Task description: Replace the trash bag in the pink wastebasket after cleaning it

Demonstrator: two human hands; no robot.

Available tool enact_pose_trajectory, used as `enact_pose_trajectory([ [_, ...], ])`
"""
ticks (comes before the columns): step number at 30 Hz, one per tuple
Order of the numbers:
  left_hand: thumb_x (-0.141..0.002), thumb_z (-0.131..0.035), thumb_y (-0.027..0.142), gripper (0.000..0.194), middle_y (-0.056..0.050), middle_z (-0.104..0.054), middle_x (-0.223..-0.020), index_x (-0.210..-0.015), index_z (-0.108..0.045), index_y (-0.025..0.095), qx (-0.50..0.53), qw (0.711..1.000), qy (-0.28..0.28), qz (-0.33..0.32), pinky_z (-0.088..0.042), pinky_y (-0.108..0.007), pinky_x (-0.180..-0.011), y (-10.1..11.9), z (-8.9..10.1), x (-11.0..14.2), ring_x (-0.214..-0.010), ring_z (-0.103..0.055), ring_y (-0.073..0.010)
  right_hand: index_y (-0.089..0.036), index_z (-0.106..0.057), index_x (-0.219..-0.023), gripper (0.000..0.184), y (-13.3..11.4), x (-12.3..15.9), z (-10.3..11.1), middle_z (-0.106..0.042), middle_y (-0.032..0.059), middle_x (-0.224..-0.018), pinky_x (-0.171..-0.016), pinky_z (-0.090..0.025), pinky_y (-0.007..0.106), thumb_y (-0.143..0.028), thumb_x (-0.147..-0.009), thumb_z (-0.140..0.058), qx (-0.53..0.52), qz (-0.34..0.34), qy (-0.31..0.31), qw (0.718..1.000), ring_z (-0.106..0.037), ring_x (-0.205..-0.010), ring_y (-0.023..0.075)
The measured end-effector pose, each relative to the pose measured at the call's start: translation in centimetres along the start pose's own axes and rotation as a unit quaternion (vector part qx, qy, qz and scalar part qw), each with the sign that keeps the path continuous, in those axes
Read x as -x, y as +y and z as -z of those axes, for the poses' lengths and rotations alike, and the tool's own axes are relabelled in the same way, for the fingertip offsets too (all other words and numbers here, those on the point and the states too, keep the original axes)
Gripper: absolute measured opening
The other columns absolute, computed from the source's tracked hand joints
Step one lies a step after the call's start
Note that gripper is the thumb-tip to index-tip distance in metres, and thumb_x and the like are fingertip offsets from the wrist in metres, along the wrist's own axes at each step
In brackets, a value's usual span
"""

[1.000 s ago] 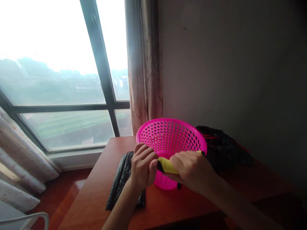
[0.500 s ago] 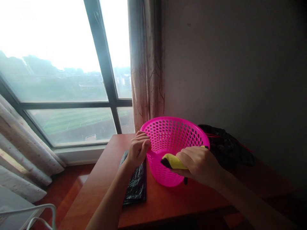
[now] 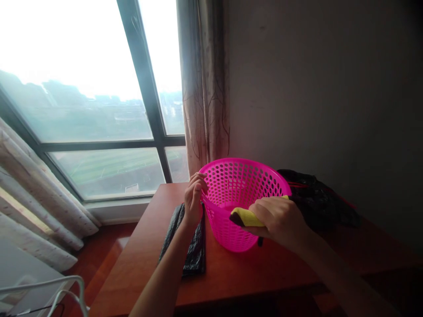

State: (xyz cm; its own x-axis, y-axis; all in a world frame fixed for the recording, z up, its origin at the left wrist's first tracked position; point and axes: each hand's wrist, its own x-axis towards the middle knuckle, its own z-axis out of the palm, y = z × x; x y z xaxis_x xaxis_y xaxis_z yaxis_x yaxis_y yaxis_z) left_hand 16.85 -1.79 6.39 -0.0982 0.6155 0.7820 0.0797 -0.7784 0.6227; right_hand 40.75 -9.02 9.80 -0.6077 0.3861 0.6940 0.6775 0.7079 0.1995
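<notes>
A bright pink plastic basket (image 3: 231, 229) with a pattern of holes stands on the reddish wooden table (image 3: 238, 277). My left hand (image 3: 194, 193) is closed around its left rim, thumb on the near side. On the near right rim, my right hand (image 3: 277, 218) grips a yellow cloth (image 3: 247, 217) with a black edge and presses it over the rim. Part of the cloth is hidden under my palm. A flat, folded black plastic bag (image 3: 194, 253) lies on the table below my left wrist.
Behind the basket on the right is a crumpled black plastic bag (image 3: 317, 198) with red strings. A curtain (image 3: 208, 88) and the grey wall border the table's far side. On the left are a large window (image 3: 99, 114), another curtain (image 3: 29, 189) and a white tube frame (image 3: 77, 281).
The view has shifted slightly, so everything sits a little further right. My left fingers have changed their hold on the rim; the cloth stays in my right hand at the near right rim.
</notes>
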Motion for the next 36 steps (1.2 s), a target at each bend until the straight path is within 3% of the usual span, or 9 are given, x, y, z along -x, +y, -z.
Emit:
enact_pose_trajectory([
  [5,-0.098,-0.037,0.053,0.047,-0.006,-0.057,-0.083,-0.069,-0.057,0.022,-0.011,0.999,0.035,-0.014,-0.038,-0.045,-0.105,0.4,-0.7,0.9,-0.109,-0.054,-0.0274,-0.017,-0.06,-0.071,0.049,-0.2,0.0,0.0,-0.057,0.0,-0.062,-0.058,-0.025,0.032,-0.06,-0.094,-0.053,-0.003,-0.014,0.007,1.0,-0.051,-0.056,0.0133],
  [12,-0.103,-0.026,0.043,0.046,-0.009,-0.061,-0.104,-0.087,-0.063,0.021,-0.086,0.994,0.032,-0.053,-0.036,-0.048,-0.107,1.1,-0.3,1.9,-0.123,-0.05,-0.0271,-0.017,-0.058,-0.072,0.05,-0.3,0.1,-0.2,-0.057,0.0008,-0.062,-0.059,-0.024,0.032,-0.057,-0.098,-0.047,-0.012,-0.008,0.008,1.0,-0.051,-0.057,0.0139],
  [14,-0.103,-0.026,0.036,0.043,-0.008,-0.064,-0.105,-0.086,-0.063,0.022,-0.148,0.984,-0.004,-0.1,-0.034,-0.05,-0.108,2.1,-0.6,2.3,-0.123,-0.051,-0.0266,-0.017,-0.056,-0.07,0.049,-0.4,0.2,-0.3,-0.056,0.0001,-0.061,-0.058,-0.022,0.032,-0.057,-0.098,-0.047,0.004,-0.007,0.01,1.0,-0.049,-0.056,0.0137],
  [18,-0.095,-0.038,0.021,0.024,-0.006,-0.069,-0.092,-0.091,-0.062,0.022,-0.239,0.943,-0.12,-0.197,-0.037,-0.048,-0.101,5.2,-2.1,3.7,-0.103,-0.062,-0.0246,-0.017,-0.055,-0.071,0.047,-1.0,-0.1,-0.3,-0.053,-0.0008,-0.059,-0.058,-0.02,0.033,-0.052,-0.101,-0.042,0.032,-0.016,0.016,0.999,-0.048,-0.055,0.0137],
  [22,-0.089,-0.044,0.02,0.012,-0.007,-0.064,-0.082,-0.086,-0.056,0.019,-0.278,0.938,-0.106,-0.179,-0.041,-0.044,-0.084,7.2,-3.5,5.0,-0.082,-0.058,-0.0229,-0.018,-0.052,-0.069,0.048,-1.6,-0.4,-0.2,-0.051,-0.0012,-0.058,-0.058,-0.019,0.033,-0.05,-0.103,-0.038,0.02,-0.008,0.027,0.999,-0.045,-0.054,0.0138],
  [26,-0.09,-0.046,0.032,0.016,-0.005,-0.054,-0.072,-0.08,-0.05,0.02,-0.322,0.924,-0.107,-0.176,-0.039,-0.045,-0.079,7.4,-3.4,5.4,-0.072,-0.051,-0.0224,-0.019,-0.05,-0.068,0.048,-1.8,-0.4,0.1,-0.05,-0.0015,-0.058,-0.058,-0.019,0.033,-0.049,-0.103,-0.038,0.014,-0.004,0.031,0.999,-0.045,-0.053,0.0137],
  [30,-0.092,-0.044,0.032,0.02,-0.001,-0.045,-0.065,-0.074,-0.043,0.022,-0.329,0.916,-0.133,-0.189,-0.034,-0.04,-0.07,7.2,-2.8,4.7,-0.062,-0.041,-0.0189,-0.019,-0.05,-0.068,0.047,-1.7,-0.4,0.2,-0.05,-0.0019,-0.058,-0.058,-0.02,0.032,-0.049,-0.102,-0.041,0.008,-0.001,0.032,0.999,-0.045,-0.053,0.0136],
  [36,-0.094,-0.04,0.035,0.025,-0.001,-0.043,-0.064,-0.072,-0.037,0.022,-0.321,0.909,-0.181,-0.194,-0.032,-0.039,-0.069,6.9,-2.1,3.9,-0.062,-0.039,-0.0191,-0.019,-0.051,-0.068,0.046,-1.6,-0.5,0.1,-0.051,-0.0017,-0.059,-0.058,-0.021,0.032,-0.05,-0.1,-0.045,0.002,0.01,0.026,1.0,-0.046,-0.054,0.0134],
])
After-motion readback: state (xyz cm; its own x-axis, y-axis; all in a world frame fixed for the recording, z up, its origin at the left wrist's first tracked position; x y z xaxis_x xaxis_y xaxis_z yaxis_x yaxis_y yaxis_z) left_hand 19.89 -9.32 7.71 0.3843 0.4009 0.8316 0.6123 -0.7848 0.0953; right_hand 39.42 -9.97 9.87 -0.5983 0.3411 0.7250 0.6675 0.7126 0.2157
